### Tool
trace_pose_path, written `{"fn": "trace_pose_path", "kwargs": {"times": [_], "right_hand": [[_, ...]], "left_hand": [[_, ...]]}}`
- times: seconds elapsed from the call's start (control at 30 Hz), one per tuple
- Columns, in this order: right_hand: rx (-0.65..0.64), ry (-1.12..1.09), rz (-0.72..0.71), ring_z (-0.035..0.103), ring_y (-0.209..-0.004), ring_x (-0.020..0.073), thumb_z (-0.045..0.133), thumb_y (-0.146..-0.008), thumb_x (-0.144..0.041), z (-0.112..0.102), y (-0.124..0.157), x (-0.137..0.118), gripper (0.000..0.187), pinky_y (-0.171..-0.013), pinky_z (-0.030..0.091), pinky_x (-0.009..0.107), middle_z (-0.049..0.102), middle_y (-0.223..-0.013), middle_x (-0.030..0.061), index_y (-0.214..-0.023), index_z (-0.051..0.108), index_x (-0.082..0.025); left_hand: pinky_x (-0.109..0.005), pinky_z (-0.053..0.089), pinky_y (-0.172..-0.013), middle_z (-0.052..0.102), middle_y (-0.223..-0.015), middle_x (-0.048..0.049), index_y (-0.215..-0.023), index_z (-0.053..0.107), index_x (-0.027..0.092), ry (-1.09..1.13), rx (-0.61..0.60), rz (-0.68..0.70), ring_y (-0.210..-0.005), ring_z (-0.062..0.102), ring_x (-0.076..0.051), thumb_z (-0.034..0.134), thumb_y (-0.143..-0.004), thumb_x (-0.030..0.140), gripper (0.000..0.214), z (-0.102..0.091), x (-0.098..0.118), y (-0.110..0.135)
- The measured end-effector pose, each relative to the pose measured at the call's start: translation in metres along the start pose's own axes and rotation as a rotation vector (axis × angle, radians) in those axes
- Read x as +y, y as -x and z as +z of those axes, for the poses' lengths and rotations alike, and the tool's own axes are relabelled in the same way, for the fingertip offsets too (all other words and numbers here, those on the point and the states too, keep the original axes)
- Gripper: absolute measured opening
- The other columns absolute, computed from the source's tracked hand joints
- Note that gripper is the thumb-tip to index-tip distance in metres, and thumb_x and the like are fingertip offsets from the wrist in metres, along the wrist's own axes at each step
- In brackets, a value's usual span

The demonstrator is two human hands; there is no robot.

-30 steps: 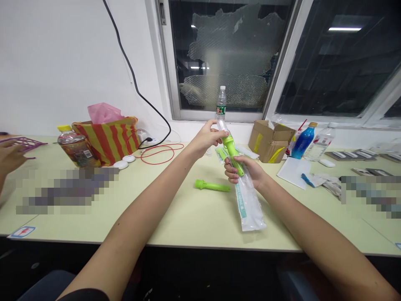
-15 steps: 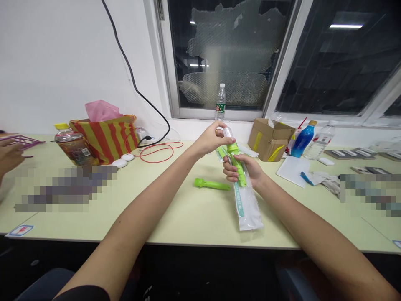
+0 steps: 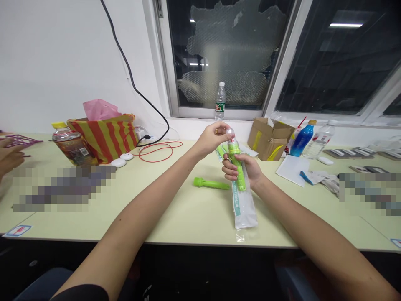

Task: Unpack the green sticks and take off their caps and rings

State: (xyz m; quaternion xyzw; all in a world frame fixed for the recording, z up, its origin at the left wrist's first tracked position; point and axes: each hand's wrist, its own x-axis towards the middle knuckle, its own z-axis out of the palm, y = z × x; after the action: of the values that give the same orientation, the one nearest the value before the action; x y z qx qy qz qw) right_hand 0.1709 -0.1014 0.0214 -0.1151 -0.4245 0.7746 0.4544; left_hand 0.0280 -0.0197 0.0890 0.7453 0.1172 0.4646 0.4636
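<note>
My right hand [image 3: 247,171] is wrapped round a green flashlight [image 3: 236,161] together with a clear plastic sleeve [image 3: 244,202] that hangs down to the table. The flashlight stands nearly upright, half out of the sleeve. My left hand [image 3: 213,140] pinches its clear top end [image 3: 230,133] with fingertips. A second green flashlight [image 3: 210,183] lies flat on the pale table [image 3: 175,209], just left of my hands. More green packaged pieces [image 3: 221,151] lie behind my hands.
A striped bag [image 3: 105,136] and a yellow-capped bottle [image 3: 71,146] stand at left, with a red cable [image 3: 156,151]. A water bottle [image 3: 220,101] is on the sill. At right are a cardboard box [image 3: 271,140], a blue bottle [image 3: 302,139] and papers. Another person's hand [image 3: 9,156] shows at far left.
The flashlight has tilted from slanted to nearly upright, and the sleeve has slid a little lower on it. My left hand has shifted to the clear tip at its top.
</note>
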Motion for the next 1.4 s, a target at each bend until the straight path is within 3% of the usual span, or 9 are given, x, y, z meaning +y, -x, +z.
{"fn": "trace_pose_path", "kwargs": {"times": [0.23, 0.37, 0.43, 0.57, 0.8, 0.93, 1.2, 1.33, 1.4], "right_hand": [[0.017, 0.026, -0.017, 0.040, -0.050, 0.0101, 0.058, -0.083, -0.047, 0.001, -0.001, 0.002, 0.030, -0.046, 0.039, 0.022, 0.041, -0.061, -0.0044, -0.089, 0.055, -0.018], [0.218, 0.279, -0.115, 0.061, -0.068, 0.0201, 0.052, -0.083, -0.063, 0.008, -0.003, -0.004, 0.047, -0.064, 0.052, 0.038, 0.060, -0.077, 0.0044, -0.095, 0.057, -0.018], [0.381, 0.495, -0.288, 0.064, -0.072, 0.0219, 0.058, -0.083, -0.056, 0.009, -0.004, -0.008, 0.039, -0.070, 0.053, 0.040, 0.064, -0.082, 0.0052, -0.095, 0.058, -0.019], [0.654, 0.837, -0.618, 0.060, -0.066, 0.0166, 0.063, -0.081, -0.039, 0.003, -0.003, -0.016, 0.019, -0.064, 0.050, 0.032, 0.060, -0.074, 0.0001, -0.082, 0.058, -0.021], [0.756, 1.027, -0.804, 0.057, -0.068, 0.0162, 0.064, -0.075, -0.024, 0.002, 0.000, -0.021, 0.010, -0.065, 0.047, 0.031, 0.061, -0.070, 0.0002, -0.071, 0.056, -0.021], [0.793, 0.954, -0.780, 0.056, -0.068, 0.0155, 0.061, -0.075, -0.018, 0.004, 0.001, -0.021, 0.010, -0.064, 0.047, 0.029, 0.060, -0.068, -0.0005, -0.068, 0.055, -0.022], [0.811, 0.658, -0.620, 0.045, -0.052, 0.0115, 0.062, -0.073, -0.017, -0.007, -0.004, -0.019, 0.014, -0.043, 0.032, 0.023, 0.051, -0.059, -0.0027, -0.066, 0.051, -0.022], [0.693, 0.500, -0.438, 0.053, -0.053, 0.0142, 0.066, -0.076, -0.029, 0.001, -0.005, -0.021, 0.014, -0.047, 0.044, 0.027, 0.058, -0.066, -0.0006, -0.076, 0.055, -0.021], [0.577, 0.423, -0.311, 0.061, -0.060, 0.0192, 0.064, -0.080, -0.043, 0.006, -0.004, -0.023, 0.024, -0.057, 0.052, 0.035, 0.063, -0.074, 0.0027, -0.086, 0.057, -0.021]], "left_hand": [[-0.027, 0.046, -0.073, 0.064, -0.083, -0.0024, -0.095, 0.056, 0.016, 0.064, 0.007, 0.056, -0.078, 0.060, -0.013, 0.079, -0.071, 0.041, 0.041, 0.003, 0.000, 0.000], [-0.026, 0.045, -0.069, 0.063, -0.078, -0.0014, -0.098, 0.054, 0.017, -0.001, -0.034, 0.030, -0.072, 0.059, -0.012, 0.076, -0.074, 0.044, 0.042, -0.001, 0.000, 0.001], [-0.027, 0.045, -0.071, 0.063, -0.078, -0.0016, -0.098, 0.055, 0.016, -0.008, -0.047, 0.025, -0.073, 0.059, -0.012, 0.077, -0.073, 0.044, 0.043, -0.002, 0.000, 0.001], [-0.028, 0.046, -0.075, 0.062, -0.079, -0.0019, -0.097, 0.056, 0.016, 0.018, -0.067, 0.001, -0.077, 0.061, -0.013, 0.079, -0.070, 0.043, 0.044, -0.002, -0.003, 0.001], [-0.028, 0.046, -0.076, 0.063, -0.080, -0.0022, -0.097, 0.057, 0.016, 0.028, -0.095, -0.017, -0.078, 0.061, -0.013, 0.080, -0.070, 0.044, 0.046, -0.001, -0.002, 0.002], [-0.027, 0.046, -0.075, 0.063, -0.081, -0.0022, -0.098, 0.057, 0.017, 0.041, -0.114, -0.020, -0.077, 0.060, -0.012, 0.080, -0.068, 0.045, 0.047, -0.001, -0.001, 0.002], [-0.028, 0.046, -0.076, 0.062, -0.082, -0.0014, -0.097, 0.055, 0.017, 0.053, -0.134, -0.008, -0.077, 0.060, -0.012, 0.080, -0.067, 0.046, 0.049, 0.000, -0.001, 0.002], [-0.027, 0.046, -0.074, 0.061, -0.079, 0.0001, -0.097, 0.053, 0.018, 0.038, -0.147, 0.002, -0.076, 0.060, -0.012, 0.079, -0.069, 0.048, 0.049, 0.002, -0.001, 0.003], [-0.026, 0.045, -0.071, 0.062, -0.078, 0.0002, -0.098, 0.052, 0.019, 0.018, -0.153, 0.005, -0.074, 0.061, -0.012, 0.077, -0.071, 0.049, 0.048, 0.002, -0.001, 0.004]]}}
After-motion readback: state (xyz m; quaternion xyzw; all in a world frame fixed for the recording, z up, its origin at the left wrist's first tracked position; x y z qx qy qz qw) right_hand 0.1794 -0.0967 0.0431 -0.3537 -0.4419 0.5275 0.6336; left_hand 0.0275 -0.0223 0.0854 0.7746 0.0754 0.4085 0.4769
